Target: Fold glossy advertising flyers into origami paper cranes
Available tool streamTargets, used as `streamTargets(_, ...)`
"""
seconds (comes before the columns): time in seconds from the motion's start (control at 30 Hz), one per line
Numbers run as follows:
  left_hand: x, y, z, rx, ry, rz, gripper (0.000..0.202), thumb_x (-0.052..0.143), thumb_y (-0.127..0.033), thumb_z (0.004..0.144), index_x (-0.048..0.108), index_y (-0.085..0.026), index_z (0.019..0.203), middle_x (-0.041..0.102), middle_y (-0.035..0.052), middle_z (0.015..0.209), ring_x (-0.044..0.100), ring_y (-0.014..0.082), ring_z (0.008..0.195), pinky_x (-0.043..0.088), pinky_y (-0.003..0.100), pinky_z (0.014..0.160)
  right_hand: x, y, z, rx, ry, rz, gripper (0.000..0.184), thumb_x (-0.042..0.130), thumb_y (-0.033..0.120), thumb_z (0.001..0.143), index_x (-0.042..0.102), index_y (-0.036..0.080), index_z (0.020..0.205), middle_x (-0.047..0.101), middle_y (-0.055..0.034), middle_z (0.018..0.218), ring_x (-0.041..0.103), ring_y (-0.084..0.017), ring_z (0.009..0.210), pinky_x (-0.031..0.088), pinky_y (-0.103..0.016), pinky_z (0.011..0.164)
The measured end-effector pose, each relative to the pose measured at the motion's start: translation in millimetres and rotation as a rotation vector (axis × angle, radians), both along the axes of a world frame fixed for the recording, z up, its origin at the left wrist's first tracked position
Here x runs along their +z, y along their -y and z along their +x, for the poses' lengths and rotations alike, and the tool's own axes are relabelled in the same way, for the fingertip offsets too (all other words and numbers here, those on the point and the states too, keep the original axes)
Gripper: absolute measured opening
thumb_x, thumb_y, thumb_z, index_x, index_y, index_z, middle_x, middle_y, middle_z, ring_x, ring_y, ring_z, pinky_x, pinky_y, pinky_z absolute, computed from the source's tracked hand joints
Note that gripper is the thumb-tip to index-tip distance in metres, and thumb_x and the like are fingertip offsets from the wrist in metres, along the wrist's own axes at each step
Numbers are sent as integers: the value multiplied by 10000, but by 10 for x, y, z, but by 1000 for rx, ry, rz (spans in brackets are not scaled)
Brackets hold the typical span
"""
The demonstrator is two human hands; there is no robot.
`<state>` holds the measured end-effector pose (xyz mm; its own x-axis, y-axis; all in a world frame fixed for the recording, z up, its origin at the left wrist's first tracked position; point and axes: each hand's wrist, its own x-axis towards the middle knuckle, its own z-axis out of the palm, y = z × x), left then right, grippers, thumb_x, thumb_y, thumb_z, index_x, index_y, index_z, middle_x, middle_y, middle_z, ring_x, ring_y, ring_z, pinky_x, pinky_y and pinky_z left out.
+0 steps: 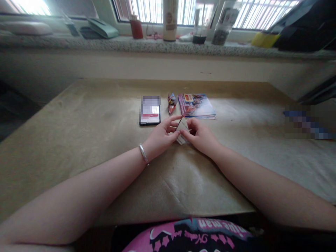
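Observation:
Between my two hands is a small piece of folded paper [182,137], pale with faint print and roughly diamond-shaped, its point toward the window. My left hand [166,134] pinches its left side, thumb on top and fingers behind. From the right, my right hand [201,134] grips the same paper with its thumb on the face and its fingers curled behind. Just beyond the hands lies a small folded paper figure [171,104] in bright printed colours. Beside it on the right is a stack of colourful printed sheets [198,106].
A phone [150,111] with its screen lit lies left of the paper figure. The table [78,140] has a tan cover. On the windowsill [105,44] stand a red bottle [136,27], a tall container [170,21] and jars. A partly blurred long item [307,124] is at the right.

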<state>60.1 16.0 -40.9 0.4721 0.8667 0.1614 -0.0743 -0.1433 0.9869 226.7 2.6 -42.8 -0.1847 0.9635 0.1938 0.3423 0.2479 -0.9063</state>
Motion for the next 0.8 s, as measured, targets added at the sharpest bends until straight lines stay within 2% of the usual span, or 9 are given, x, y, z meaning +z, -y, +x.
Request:
streamTargets(0.1,-8,-9,3,15,11,-3,495,587,-80,773,458,-175,1242,643,47,977,667,133,853,538,248,740,3,-4,13,-3,73,12,168,585,329,780,473,204,785,517,37,704,515,-121,655,415,-271,629)
streamTargets(0.23,-9,-9,4,47,-2,-6,519,580,-46,759,420,-185,1233,613,19,933,658,104,781,539,213,689,10,-23,36,-37,132,18,187,596,350,767,481,203,749,468,54,648,456,-111,594,369,-260,575)
streamTargets(0.4,2,0,-6,131,-108,33,464,599,-30,728,463,-186,1143,576,29,1023,632,80,757,549,216,685,-9,-38,80,-11,175,-4,168,600,334,756,529,195,819,514,43,663,474,-114,592,370,-254,566)
streamTargets(0.5,6,-7,-22,167,-195,96,366,608,-26,713,521,-154,1044,559,51,1067,630,88,794,560,241,724,-28,-43,106,-5,219,26,187,605,305,743,547,197,884,560,30,706,506,-122,626,392,-254,589)
streamTargets(0.67,41,-6,-63,165,-377,270,183,629,-96,737,610,-132,916,527,74,1077,622,132,913,578,294,803,-52,-63,129,-32,285,65,261,633,331,728,551,201,939,527,51,641,495,-119,595,394,-249,575)
streamTargets(0.8,59,18,-110,104,-436,344,186,622,-140,766,640,-139,951,501,94,1134,598,158,1002,582,299,822,-49,-69,136,-32,308,63,269,627,340,745,554,203,965,535,52,640,505,-118,594,395,-248,574)
